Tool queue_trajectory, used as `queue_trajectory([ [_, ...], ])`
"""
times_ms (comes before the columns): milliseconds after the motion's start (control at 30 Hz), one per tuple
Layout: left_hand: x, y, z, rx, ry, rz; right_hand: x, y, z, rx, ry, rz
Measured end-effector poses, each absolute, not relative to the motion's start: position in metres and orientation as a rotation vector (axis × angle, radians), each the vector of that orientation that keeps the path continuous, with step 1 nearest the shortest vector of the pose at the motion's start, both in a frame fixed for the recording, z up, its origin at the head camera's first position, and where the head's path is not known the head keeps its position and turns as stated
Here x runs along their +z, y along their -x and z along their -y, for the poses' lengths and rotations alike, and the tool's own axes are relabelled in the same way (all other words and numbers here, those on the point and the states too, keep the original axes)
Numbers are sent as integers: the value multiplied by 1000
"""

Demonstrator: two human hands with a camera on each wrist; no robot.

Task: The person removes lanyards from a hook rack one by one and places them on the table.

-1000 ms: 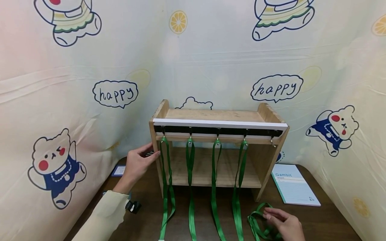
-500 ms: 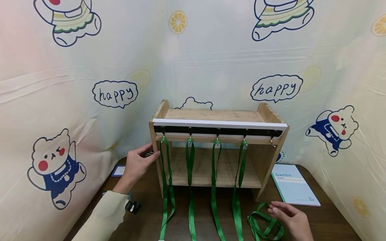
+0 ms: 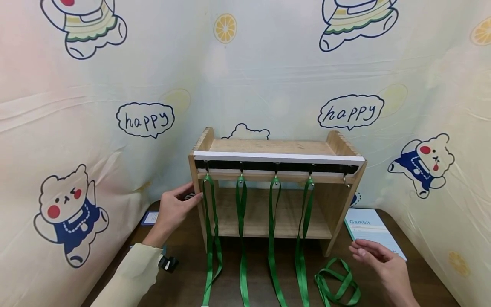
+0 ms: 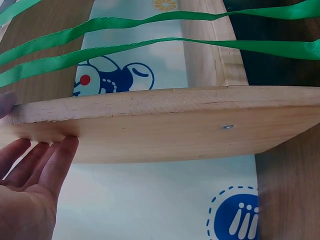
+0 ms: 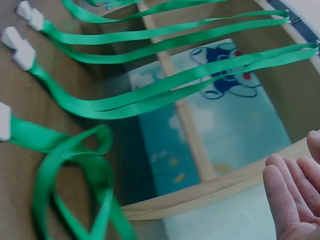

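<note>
My left hand (image 3: pixel 174 209) holds the left side panel of a small wooden shelf (image 3: pixel 268 213); in the left wrist view its fingers (image 4: pixel 62 160) lie against the panel's outer face, the thumb at the front edge. Several green lanyards (image 3: pixel 241 209) hang from hooks on the black strip (image 3: pixel 261 166) along the shelf's front. A loose green lanyard (image 3: pixel 345 281) lies looped on the table at the front right. Beyond it, to the right, my right hand (image 3: pixel 387 268) hovers with nothing in its fingers. White buckles (image 5: pixel 24 55) show at lanyard ends in the right wrist view.
The rightmost hook (image 3: pixel 347 181) carries no lanyard. A notebook (image 3: pixel 370 230) marked "Gambit" lies behind my right hand. A blue-edged card (image 3: pixel 149 218) lies left of the shelf on the dark table (image 3: pixel 414 281). Printed cloth (image 3: pixel 268 85) hangs behind.
My right hand has let go of the loose lanyard and moved up and right, away from it. The lanyard stays on the table. The left hand has stayed at the shelf.
</note>
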State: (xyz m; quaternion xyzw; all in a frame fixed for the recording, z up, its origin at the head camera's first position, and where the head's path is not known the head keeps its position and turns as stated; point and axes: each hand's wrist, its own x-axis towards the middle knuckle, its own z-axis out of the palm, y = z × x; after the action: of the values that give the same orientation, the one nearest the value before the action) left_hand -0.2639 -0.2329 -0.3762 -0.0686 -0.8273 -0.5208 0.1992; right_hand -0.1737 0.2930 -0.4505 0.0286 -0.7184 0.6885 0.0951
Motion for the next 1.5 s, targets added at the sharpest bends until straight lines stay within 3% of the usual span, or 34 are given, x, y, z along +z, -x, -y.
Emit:
queue_trajectory([
  [967,-377,264,233,-1451,202,2314,-358,187,-266,1888,-605,1855],
  [1500,-378,265,234,-1465,199,2309,-339,201,-250,1730,-634,1945],
])
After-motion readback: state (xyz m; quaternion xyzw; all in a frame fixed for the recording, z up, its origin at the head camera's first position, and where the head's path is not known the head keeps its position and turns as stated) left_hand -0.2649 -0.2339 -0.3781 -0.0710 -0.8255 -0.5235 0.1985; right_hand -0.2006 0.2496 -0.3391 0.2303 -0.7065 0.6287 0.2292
